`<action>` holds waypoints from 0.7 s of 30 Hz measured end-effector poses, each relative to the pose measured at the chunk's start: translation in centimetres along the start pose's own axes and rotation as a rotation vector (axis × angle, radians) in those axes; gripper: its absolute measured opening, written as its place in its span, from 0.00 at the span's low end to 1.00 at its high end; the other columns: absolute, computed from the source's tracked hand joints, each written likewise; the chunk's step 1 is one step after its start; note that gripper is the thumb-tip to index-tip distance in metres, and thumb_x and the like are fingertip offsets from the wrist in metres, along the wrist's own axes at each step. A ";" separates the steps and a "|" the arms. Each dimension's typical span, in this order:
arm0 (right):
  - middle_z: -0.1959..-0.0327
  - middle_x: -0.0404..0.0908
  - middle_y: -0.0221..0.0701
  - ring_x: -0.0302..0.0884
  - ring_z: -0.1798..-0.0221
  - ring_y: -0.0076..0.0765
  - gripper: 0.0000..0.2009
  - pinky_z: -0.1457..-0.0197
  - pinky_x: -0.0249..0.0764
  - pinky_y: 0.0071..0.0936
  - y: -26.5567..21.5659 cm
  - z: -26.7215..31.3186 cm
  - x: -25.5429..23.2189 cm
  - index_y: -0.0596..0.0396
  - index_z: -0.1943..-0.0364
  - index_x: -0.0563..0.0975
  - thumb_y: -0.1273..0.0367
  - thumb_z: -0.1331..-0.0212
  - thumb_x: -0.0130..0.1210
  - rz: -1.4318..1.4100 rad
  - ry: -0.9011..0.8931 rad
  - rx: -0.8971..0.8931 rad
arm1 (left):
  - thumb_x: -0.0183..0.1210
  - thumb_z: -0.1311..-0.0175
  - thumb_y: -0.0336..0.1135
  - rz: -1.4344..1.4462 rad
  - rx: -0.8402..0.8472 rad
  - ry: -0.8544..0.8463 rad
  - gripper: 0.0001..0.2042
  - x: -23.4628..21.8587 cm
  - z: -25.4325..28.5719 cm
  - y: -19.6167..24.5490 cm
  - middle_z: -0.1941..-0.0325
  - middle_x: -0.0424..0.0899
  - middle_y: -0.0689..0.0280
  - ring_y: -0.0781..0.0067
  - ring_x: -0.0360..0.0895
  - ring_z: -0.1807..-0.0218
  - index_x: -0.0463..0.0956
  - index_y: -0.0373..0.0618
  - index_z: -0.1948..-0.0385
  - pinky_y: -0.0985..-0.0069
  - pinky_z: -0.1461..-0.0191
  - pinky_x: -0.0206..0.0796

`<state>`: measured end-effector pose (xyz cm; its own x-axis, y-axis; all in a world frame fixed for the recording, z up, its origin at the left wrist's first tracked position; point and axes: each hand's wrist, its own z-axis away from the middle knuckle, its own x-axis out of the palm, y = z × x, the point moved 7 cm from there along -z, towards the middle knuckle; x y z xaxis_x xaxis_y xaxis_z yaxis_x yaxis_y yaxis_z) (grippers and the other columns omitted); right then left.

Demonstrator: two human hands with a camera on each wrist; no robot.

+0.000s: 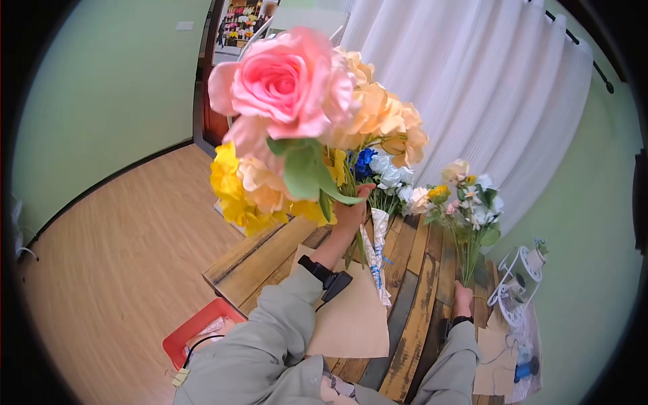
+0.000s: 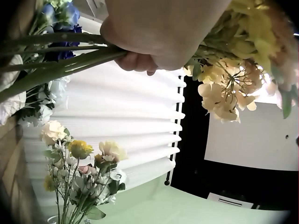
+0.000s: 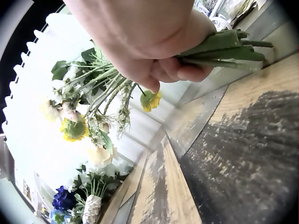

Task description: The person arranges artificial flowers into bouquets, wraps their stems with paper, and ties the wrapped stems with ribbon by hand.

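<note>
My left hand (image 1: pixel 347 217) grips the green stems (image 2: pixel 60 65) of a bouquet of artificial flowers. A large pink rose (image 1: pixel 283 84) fronts it, with peach blooms (image 1: pixel 381 111) on the right and yellow ones (image 1: pixel 233 192) below. This bouquet is raised high over the table, close to the head camera. My right hand (image 1: pixel 463 297) holds a second bunch (image 1: pixel 472 209) low over the table, upright, with white, cream and yellow flowers. Its cut stem ends (image 3: pixel 233 53) stick out past the fingers. Between the hands lies a bouquet with blue and white flowers (image 1: pixel 390 174) in a patterned paper wrap (image 1: pixel 378 260).
A brown paper sheet (image 1: pixel 351 327) lies on the plank table (image 1: pixel 412 310). At the right are a white metal stand (image 1: pixel 516 290), a smaller brown sheet (image 1: pixel 496 358) and a blue spool (image 1: pixel 526 370). A red bin (image 1: pixel 179 337) stands at the left. White curtains (image 1: pixel 466 88) hang behind.
</note>
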<state>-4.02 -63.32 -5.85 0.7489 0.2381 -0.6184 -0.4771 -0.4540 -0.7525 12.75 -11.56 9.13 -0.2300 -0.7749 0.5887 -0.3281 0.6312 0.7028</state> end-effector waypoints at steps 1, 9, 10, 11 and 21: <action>0.66 0.80 0.54 0.79 0.59 0.54 0.27 0.56 0.71 0.41 0.3 -0.3 0.6 0.72 0.66 0.78 0.53 0.53 0.61 0.004 -0.002 0.000 | 0.52 0.34 0.36 0.000 -0.003 0.004 0.10 0.0 0.3 0.9 0.90 0.60 0.80 0.89 0.51 0.91 0.78 0.43 0.59 0.85 0.87 0.40; 0.81 0.78 0.42 0.78 0.80 0.44 0.17 0.75 0.70 0.37 -1.7 3.0 1.6 0.67 0.74 0.78 0.62 0.55 0.62 0.190 -0.207 0.089 | 0.52 0.34 0.37 0.022 -0.129 -0.124 0.11 0.6 0.6 1.1 0.90 0.60 0.79 0.89 0.51 0.91 0.78 0.42 0.58 0.85 0.87 0.42; 0.81 0.78 0.42 0.78 0.80 0.44 0.17 0.75 0.70 0.37 -1.8 3.2 1.6 0.67 0.74 0.78 0.62 0.55 0.62 0.191 -0.207 0.094 | 0.51 0.34 0.37 0.020 -0.125 -0.143 0.11 0.7 0.5 0.9 0.91 0.63 0.77 0.89 0.53 0.92 0.78 0.41 0.59 0.85 0.88 0.43; 0.81 0.78 0.42 0.78 0.80 0.44 0.16 0.75 0.70 0.38 -1.9 2.9 1.9 0.66 0.75 0.78 0.63 0.55 0.62 0.171 -0.199 0.019 | 0.51 0.34 0.37 0.019 -0.131 -0.146 0.11 0.6 0.4 0.8 0.91 0.63 0.77 0.89 0.53 0.92 0.78 0.41 0.59 0.85 0.88 0.43; 0.74 0.81 0.47 0.81 0.70 0.48 0.17 0.66 0.75 0.38 -1.8 1.8 2.6 0.64 0.70 0.80 0.60 0.56 0.61 0.327 -0.369 0.031 | 0.47 0.31 0.41 -0.525 0.695 -0.182 0.17 -6.7 -2.3 -6.1 0.63 0.74 0.63 0.74 0.72 0.63 0.69 0.40 0.49 0.77 0.59 0.64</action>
<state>-2.06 -60.32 -6.52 0.3472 0.3784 -0.8581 -0.6778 -0.5310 -0.5084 18.37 -10.20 1.79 -0.0161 -0.9893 0.1449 -0.9006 0.0773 0.4277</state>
